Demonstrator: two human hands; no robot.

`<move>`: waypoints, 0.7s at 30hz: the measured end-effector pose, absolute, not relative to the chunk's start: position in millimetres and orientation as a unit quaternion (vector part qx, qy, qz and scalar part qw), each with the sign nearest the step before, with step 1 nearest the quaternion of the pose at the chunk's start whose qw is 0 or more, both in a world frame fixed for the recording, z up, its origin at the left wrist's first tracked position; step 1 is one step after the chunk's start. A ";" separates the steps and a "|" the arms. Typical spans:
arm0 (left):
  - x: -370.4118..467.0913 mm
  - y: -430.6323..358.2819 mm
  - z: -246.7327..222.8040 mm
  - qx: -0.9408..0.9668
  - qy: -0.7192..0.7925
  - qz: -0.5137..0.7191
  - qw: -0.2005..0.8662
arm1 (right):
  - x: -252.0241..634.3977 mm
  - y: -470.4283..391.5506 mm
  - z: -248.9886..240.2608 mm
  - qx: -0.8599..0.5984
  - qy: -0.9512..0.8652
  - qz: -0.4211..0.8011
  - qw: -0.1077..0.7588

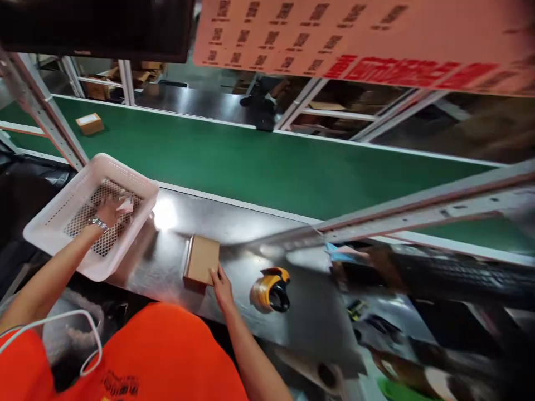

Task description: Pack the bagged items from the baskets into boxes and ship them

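Note:
My left hand [107,214], with a metal bracelet at its wrist, reaches down into a white plastic basket [54,223] with a mesh bottom. Its fingers are closed on a small whitish piece [126,205], blurred, perhaps paper or a packet. On the steel table, a brown cardboard box [203,259] lies in front of me. My right hand [221,285] grips this box at its lower right corner, thumb on top and other fingers along the side. Right of that hand sits a roll of tape in a yellow and black dispenser [271,289].
Behind the steel table [196,209] runs a green conveyor belt [234,161] with a small carton [89,123] at its left. Metal posts flank the workplace. A keyboard [451,275] lies at right. A monitor [96,28] and a pink code sheet [355,39] hang above.

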State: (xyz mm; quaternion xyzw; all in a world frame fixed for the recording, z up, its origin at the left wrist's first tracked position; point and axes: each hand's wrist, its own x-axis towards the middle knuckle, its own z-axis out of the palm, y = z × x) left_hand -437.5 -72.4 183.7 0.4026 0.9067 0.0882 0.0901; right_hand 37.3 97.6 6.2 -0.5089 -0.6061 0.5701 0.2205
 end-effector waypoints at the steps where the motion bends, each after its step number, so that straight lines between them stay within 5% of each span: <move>1: -430.7 -69.6 187.5 0.421 0.899 0.091 0.082 | 35.4 99.8 12.4 -0.511 -0.611 0.561 0.225; 6: -335.1 -53.6 194.3 0.570 0.797 0.178 0.089 | 17.5 94.1 53.3 -0.516 -0.641 0.503 0.265; 12: -211.9 -16.5 147.1 0.601 0.732 0.188 0.261 | -27.4 64.4 90.9 -0.342 -0.629 0.658 0.233; 21: -214.5 -7.1 73.3 0.433 0.856 0.209 0.191 | 89.8 59.5 53.9 -0.477 -0.518 0.684 0.187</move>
